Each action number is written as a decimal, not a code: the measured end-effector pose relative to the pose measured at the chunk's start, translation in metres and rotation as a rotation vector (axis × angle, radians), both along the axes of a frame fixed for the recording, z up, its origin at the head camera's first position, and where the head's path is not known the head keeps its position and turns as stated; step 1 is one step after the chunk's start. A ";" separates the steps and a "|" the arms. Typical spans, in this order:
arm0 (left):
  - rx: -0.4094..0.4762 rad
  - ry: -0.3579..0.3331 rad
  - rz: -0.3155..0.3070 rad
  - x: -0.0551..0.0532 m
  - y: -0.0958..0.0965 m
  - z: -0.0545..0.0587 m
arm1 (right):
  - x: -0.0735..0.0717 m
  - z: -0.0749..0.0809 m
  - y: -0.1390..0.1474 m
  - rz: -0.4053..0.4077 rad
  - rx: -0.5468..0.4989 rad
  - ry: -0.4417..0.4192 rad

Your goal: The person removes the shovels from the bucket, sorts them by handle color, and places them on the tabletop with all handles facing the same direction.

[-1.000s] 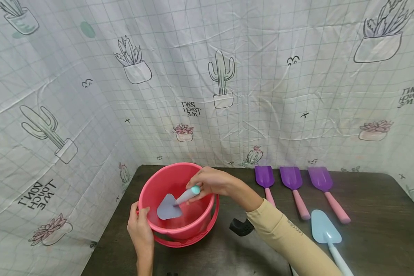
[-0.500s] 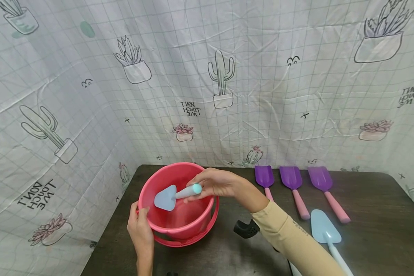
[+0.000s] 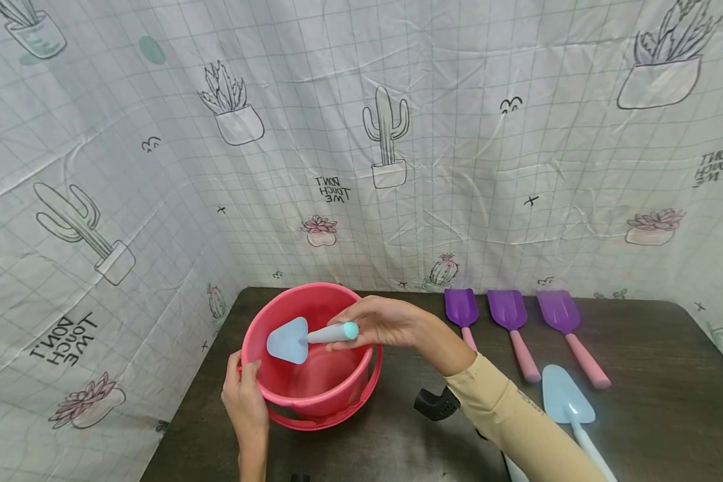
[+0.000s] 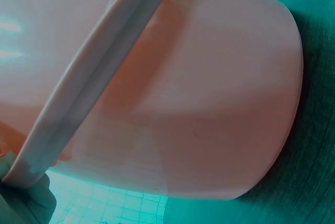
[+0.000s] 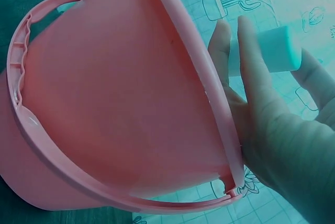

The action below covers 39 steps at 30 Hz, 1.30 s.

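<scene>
A pink-red bucket stands tilted on the dark table, its mouth facing up and its carrying handle hanging down the near side. My left hand grips the bucket's left rim, thumb over the edge. Over the bucket's mouth my right hand holds a small trowel by its pale handle, which has a turquoise end. The light-blue trowel points left, its blade over the inside of the bucket. In the right wrist view the fingers wrap the trowel's handle beside the bucket rim.
Three purple scoops with pink handles lie in a row at the back right. Nearer, another light-blue trowel lies on the table. A black object shows under the right forearm. A patterned cloth hangs behind the table.
My right hand has shifted slightly right and turned the trowel, so its blade has swung up and left within the bucket's mouth. The left hand and bucket have stayed put.
</scene>
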<state>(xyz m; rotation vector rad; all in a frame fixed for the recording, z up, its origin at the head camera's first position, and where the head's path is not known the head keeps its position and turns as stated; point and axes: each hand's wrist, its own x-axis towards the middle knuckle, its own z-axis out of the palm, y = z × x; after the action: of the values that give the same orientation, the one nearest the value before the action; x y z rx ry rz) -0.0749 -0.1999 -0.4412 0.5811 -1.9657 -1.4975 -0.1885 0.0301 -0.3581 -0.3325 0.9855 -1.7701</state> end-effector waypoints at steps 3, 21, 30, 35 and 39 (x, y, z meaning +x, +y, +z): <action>0.004 0.000 -0.004 0.000 0.000 0.000 | 0.001 -0.001 0.002 -0.012 -0.013 -0.018; 0.015 0.007 -0.011 -0.001 0.000 -0.001 | 0.010 0.001 0.025 -0.010 -0.178 -0.106; 0.005 0.008 -0.001 -0.001 -0.001 -0.001 | 0.024 0.006 0.034 -0.008 -0.177 0.046; -0.006 0.014 0.011 -0.002 -0.001 -0.002 | 0.030 0.009 0.038 -0.007 -0.134 0.151; -0.018 0.017 0.016 -0.002 -0.002 -0.002 | 0.032 0.011 0.042 -0.037 -0.078 0.227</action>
<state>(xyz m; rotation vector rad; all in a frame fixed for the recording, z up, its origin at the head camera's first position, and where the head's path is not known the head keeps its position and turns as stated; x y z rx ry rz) -0.0765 -0.2023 -0.4436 0.5732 -1.9554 -1.4685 -0.1570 0.0722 -0.3474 -0.5779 1.0897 -1.8362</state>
